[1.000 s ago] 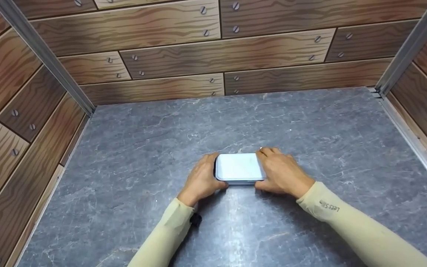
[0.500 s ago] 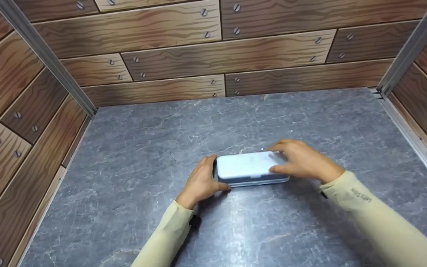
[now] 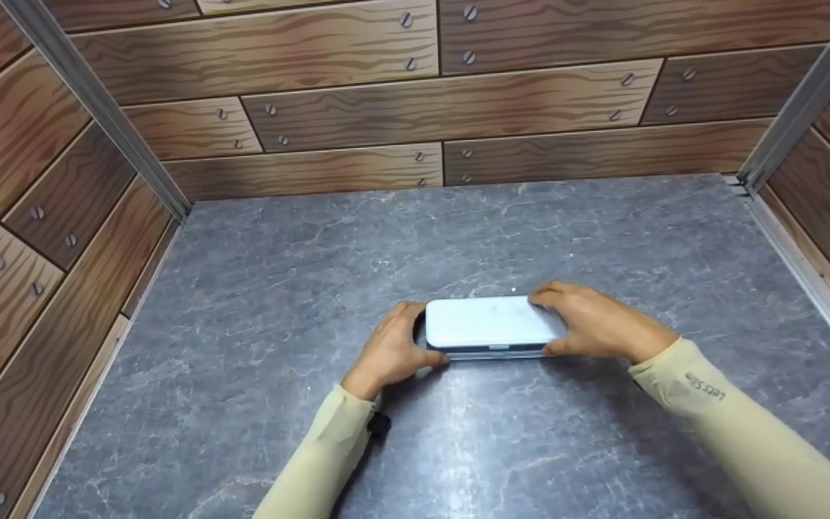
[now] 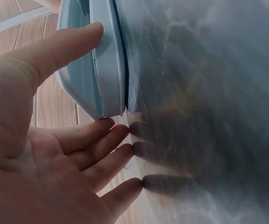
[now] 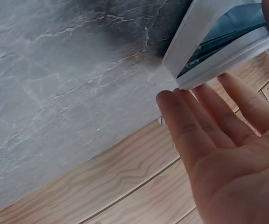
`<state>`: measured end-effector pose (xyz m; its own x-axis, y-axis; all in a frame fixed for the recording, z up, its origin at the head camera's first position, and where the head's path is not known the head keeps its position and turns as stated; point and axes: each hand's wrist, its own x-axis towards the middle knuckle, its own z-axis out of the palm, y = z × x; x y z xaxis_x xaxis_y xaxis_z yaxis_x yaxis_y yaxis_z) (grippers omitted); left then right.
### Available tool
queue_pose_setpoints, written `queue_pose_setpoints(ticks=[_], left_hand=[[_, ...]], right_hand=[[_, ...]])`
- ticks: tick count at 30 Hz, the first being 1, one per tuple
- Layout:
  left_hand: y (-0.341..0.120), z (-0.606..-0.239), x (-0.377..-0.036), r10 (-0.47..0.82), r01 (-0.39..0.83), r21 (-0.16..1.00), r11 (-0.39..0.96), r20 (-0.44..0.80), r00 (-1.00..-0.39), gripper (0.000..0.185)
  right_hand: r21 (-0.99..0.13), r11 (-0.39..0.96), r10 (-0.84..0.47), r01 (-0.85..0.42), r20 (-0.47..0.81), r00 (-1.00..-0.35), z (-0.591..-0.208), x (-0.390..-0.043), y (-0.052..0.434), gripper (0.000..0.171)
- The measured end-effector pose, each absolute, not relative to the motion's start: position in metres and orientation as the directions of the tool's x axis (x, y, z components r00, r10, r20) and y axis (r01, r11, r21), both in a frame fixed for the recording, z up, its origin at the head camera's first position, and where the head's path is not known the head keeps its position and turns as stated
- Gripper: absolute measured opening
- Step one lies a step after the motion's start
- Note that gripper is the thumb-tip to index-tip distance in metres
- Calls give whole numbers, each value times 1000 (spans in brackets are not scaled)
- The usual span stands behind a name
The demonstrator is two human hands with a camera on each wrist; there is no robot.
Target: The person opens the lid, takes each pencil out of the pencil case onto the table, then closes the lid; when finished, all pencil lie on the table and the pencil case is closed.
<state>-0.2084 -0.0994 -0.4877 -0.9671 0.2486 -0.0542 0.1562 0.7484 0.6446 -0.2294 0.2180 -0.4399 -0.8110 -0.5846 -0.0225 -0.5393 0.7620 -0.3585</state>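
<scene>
A light-blue, long, round-cornered pencil case [image 3: 491, 322] lies on the grey marbled table, its lid slightly raised from the base along the front. My left hand [image 3: 387, 349] holds the left end; in the left wrist view the thumb [image 4: 74, 44] presses the base's front wall and the fingertips meet the end and the tabletop. At the right end, my right hand [image 3: 595, 321] grips the lid between thumb in front and fingers behind. The right wrist view shows dark contents, not clear in kind, through the gap of the case [image 5: 228, 51].
The marbled tabletop [image 3: 300, 274] spreads around the case. Wood-patterned panels [image 3: 357, 122] wall it at the back and both sides, with metal corner posts [image 3: 98, 108] at the back left and back right.
My right hand has slid rightward from over the case to its right end, uncovering more of the lid. The lid's front edge has parted from the base. My left hand has stayed put.
</scene>
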Motion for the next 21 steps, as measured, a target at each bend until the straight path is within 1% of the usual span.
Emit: queue_pose_setpoints(ticks=[3,5,8,11,15,17,21], left_hand=[[-101,-487,-210,255,173,657,733,-30,-966,89],[-103,-487,-210,254,177,662,728,-20,-967,88],[-104,-487,-210,247,172,662,729,-20,-969,89],[-104,-487,-210,244,174,659,732,-16,-970,89],[-103,-486,-209,245,177,657,733,-12,-970,89],[-102,-486,-209,249,179,668,723,-9,-969,88],[-101,-486,-211,275,211,705,677,24,-961,79]], right_hand=[[-396,747,-589,-534,-21,-808,-436,-233,222,69],[-457,724,-587,-517,-13,-810,-434,-237,227,58],[-583,685,-549,-436,-21,-835,-432,-243,235,45],[-712,628,-487,-313,-46,-872,-433,-248,240,38],[-823,542,-397,-171,-71,-915,-435,-254,247,37],[-864,488,-354,-125,-65,-933,-438,-257,250,40],[-928,368,-266,-66,-37,-963,-442,-263,252,43]])
